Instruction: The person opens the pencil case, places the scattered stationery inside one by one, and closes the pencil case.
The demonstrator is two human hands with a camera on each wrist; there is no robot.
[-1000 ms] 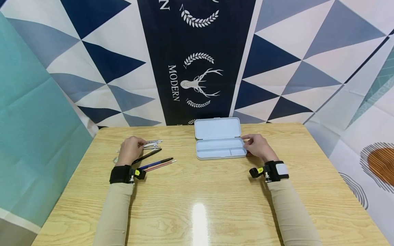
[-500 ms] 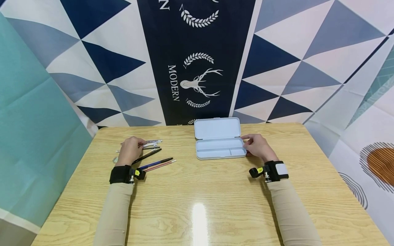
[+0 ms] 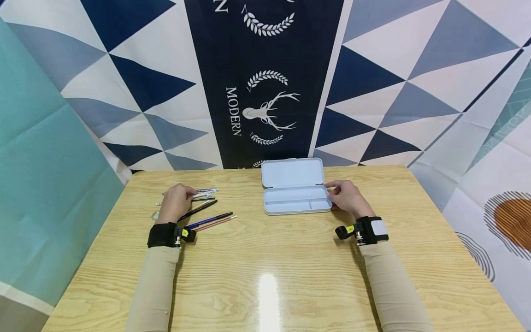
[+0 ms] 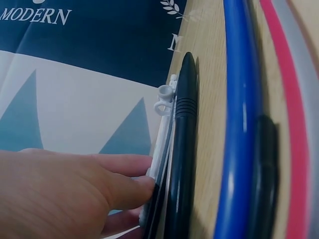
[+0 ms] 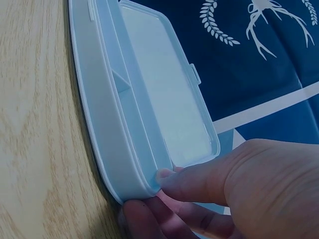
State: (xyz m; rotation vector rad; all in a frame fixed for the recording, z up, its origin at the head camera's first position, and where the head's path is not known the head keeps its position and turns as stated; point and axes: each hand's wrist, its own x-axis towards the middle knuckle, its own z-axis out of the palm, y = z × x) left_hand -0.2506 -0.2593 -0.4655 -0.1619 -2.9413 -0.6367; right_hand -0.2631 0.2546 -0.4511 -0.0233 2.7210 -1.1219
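Note:
In the head view my left hand [image 3: 175, 203] is over a loose group of pens and pencils at the left. Its thumb and fingers pinch a slim white item [image 4: 157, 154] with a small ring near its end; its exact kind is unclear. Right beside that lies a black pen [image 4: 184, 139], then a blue pen [image 4: 237, 109] and a pink pencil [image 3: 215, 223]. A pale blue pencil case [image 3: 292, 173] stands with its lid raised and its compartments bare. My right hand [image 3: 348, 198] grips the case's right end, thumb over the rim [image 5: 149, 186], fingers outside.
A small pale object [image 3: 155, 215] lies partly behind the left wrist. The wooden table [image 3: 269, 258] meets a patterned cloth backdrop [image 3: 265, 92] at its back edge, close behind the case's lid.

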